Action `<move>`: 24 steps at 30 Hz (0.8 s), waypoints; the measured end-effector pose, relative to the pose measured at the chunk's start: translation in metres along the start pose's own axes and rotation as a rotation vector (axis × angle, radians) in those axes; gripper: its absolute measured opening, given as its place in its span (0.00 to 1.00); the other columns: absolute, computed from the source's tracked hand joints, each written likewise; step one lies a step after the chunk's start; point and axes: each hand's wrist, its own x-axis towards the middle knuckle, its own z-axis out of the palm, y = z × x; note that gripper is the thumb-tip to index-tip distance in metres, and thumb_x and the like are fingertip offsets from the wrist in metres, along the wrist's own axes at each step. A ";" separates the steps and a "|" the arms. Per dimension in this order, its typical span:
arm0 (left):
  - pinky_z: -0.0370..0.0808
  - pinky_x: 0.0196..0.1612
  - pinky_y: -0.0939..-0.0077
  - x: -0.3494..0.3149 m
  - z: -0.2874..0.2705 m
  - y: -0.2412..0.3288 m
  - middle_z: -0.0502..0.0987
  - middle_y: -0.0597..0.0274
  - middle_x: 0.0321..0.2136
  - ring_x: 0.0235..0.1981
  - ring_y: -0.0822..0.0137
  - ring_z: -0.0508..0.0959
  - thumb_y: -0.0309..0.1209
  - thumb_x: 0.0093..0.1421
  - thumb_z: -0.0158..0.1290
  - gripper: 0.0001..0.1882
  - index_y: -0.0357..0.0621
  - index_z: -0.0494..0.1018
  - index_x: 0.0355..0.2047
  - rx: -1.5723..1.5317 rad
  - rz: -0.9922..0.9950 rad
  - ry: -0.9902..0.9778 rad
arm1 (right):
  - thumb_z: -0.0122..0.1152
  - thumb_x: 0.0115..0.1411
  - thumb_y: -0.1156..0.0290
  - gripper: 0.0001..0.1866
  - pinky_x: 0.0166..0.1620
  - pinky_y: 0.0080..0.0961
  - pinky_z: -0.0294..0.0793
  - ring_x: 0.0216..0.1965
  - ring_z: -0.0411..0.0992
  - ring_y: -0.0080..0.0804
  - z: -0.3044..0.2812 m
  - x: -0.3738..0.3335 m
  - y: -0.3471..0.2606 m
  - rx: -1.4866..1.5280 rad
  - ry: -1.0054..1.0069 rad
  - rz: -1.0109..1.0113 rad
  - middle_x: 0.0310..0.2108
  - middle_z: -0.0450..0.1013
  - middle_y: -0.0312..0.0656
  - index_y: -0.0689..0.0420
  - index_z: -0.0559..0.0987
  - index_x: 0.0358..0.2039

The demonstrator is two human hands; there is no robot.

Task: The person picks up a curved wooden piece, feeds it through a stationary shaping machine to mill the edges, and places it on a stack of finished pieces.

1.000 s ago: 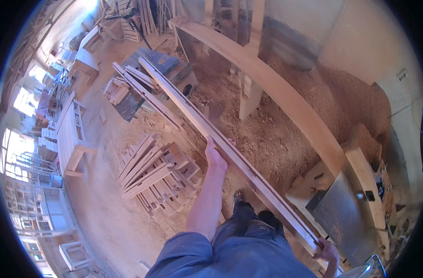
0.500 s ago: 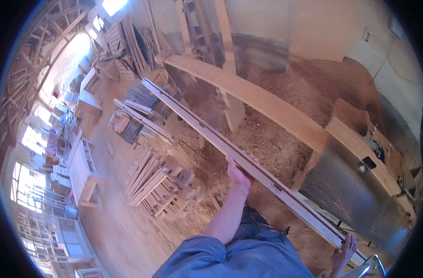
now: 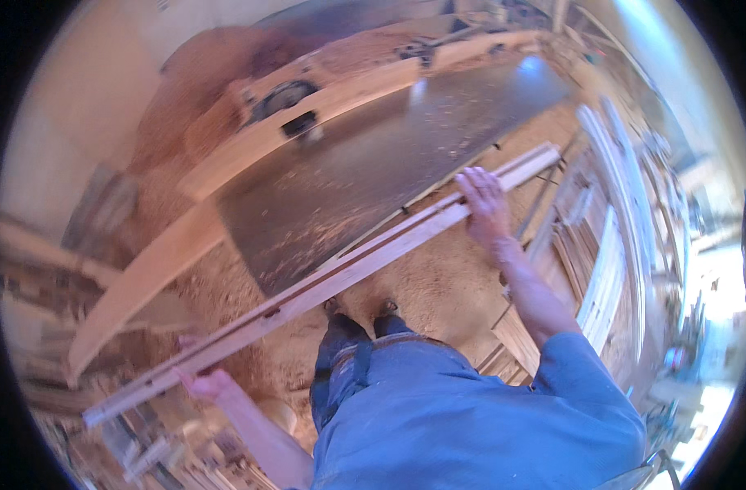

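A long pale wooden rail (image 3: 348, 276) with a dark groove along its length slants across in front of my body, its left end lower in the picture and its right end higher. My left hand (image 3: 205, 382) is wrapped round it toward the left end, the thumb on the near side. Near the other end, my right hand (image 3: 485, 200) grips it from above with the fingers over the top. Just beyond the rail lies the dark metal machine table (image 3: 365, 167), strewn with shavings; whether rail and table touch, I cannot tell.
A wooden fence (image 3: 373, 86) runs along the table's far side, with reddish sawdust (image 3: 193, 90) heaped behind it. A curved board (image 3: 144, 282) juts out at the left. Long planks (image 3: 614, 220) are stacked to the right. Sawdust covers the floor (image 3: 426, 294) around my feet.
My view has swung to the right, so the machine table now lies ahead. The rail has turned with me, still held in both hands.
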 end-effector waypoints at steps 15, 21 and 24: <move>0.67 0.64 0.44 0.033 0.048 -0.162 0.74 0.40 0.52 0.56 0.46 0.74 0.37 0.57 0.48 0.30 0.25 0.67 0.55 0.021 -0.531 0.368 | 0.59 0.56 0.72 0.25 0.68 0.43 0.54 0.64 0.62 0.43 0.069 0.045 -0.037 0.089 -0.101 -0.037 0.58 0.68 0.44 0.54 0.73 0.56; 0.68 0.64 0.52 0.002 0.069 -0.208 0.73 0.39 0.55 0.58 0.45 0.73 0.35 0.59 0.47 0.30 0.26 0.67 0.58 0.108 -0.624 0.254 | 0.59 0.55 0.69 0.26 0.68 0.44 0.55 0.64 0.61 0.44 0.082 0.054 0.023 0.021 -0.107 -0.025 0.58 0.67 0.45 0.56 0.73 0.56; 0.70 0.62 0.54 -0.009 0.070 -0.240 0.74 0.41 0.54 0.56 0.46 0.74 0.38 0.61 0.48 0.29 0.27 0.68 0.57 0.203 -0.575 0.283 | 0.57 0.56 0.69 0.25 0.67 0.45 0.55 0.64 0.61 0.46 0.080 0.069 0.047 0.077 -0.173 -0.081 0.58 0.67 0.47 0.57 0.72 0.56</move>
